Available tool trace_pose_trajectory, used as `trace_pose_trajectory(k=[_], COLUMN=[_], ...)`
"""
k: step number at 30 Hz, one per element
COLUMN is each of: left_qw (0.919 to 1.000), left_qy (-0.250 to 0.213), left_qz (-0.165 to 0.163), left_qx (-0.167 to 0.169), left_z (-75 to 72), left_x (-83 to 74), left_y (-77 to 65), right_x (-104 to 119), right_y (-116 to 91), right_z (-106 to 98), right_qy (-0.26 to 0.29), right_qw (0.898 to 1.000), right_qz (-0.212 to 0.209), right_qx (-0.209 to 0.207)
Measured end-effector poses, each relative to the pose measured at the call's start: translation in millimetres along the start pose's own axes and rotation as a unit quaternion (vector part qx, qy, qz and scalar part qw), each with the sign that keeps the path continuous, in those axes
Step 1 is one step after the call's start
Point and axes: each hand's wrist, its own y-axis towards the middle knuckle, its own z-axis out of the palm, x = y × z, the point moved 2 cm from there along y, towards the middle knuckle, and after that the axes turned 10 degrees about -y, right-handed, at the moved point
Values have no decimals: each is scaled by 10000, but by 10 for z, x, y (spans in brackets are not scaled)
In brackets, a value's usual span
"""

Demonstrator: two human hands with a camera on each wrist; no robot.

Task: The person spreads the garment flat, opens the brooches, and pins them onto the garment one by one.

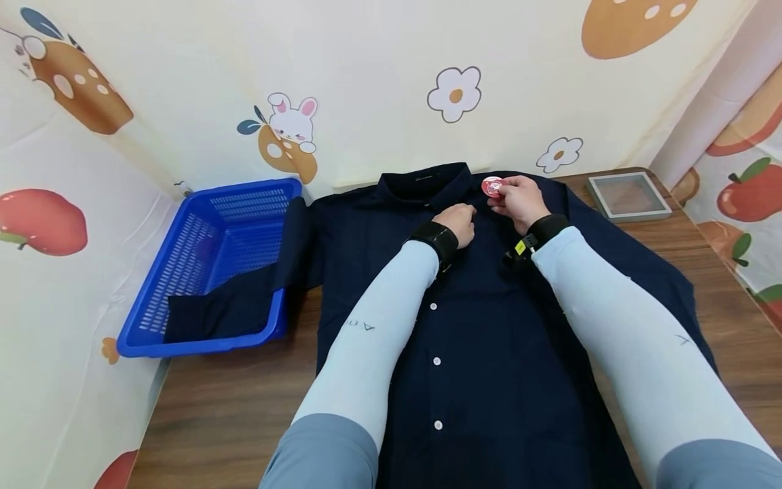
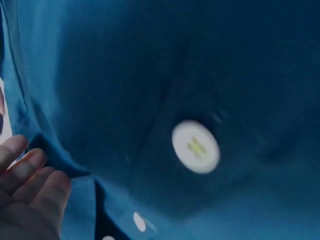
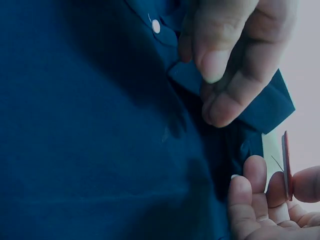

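A dark navy button-up shirt [image 1: 476, 326] lies spread front up on the table, its collar [image 1: 427, 187] toward the wall. My right hand [image 1: 522, 202] pinches a red round pin badge [image 1: 492, 187] by its edge, above the chest near the collar. In the right wrist view the badge [image 3: 286, 167] is edge-on, with a thin pin [image 3: 277, 162] sticking out behind it. My left hand [image 1: 457, 223] is over the placket just below the collar, its loosely bent fingers [image 3: 220, 110] close to the cloth. A white button [image 2: 196, 146] shows large in the left wrist view.
At the left stands a blue plastic basket [image 1: 137, 326], with one shirt sleeve [image 1: 222, 305] draped into it. A grey-framed flat box [image 1: 629, 195] sits at the table's back right corner. Patterned cloth walls [image 1: 379, 81] close in the wooden table [image 1: 226, 414].
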Motion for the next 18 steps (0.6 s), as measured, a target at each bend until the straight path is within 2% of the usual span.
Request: trace_pose_trajectory(k=[3, 8, 14, 18], left_qw=[9999, 9997, 9992, 9985], left_qy=[-105, -115, -156, -118], left_qz=[17, -78, -296, -423], left_qx=[101, 198, -228, -316], left_z=[46, 84, 71, 72], left_x=[19, 105, 145, 174], left_y=[125, 187, 211, 250], right_x=[-13, -10, 19, 4], right_y=[50, 107, 168, 211], right_z=[-18, 44, 77, 72], right_qy=[104, 67, -45, -236], right_qw=[9999, 9998, 9996, 9991], right_qz=[83, 208, 276, 339], right_qx=[-29, 2, 13, 18])
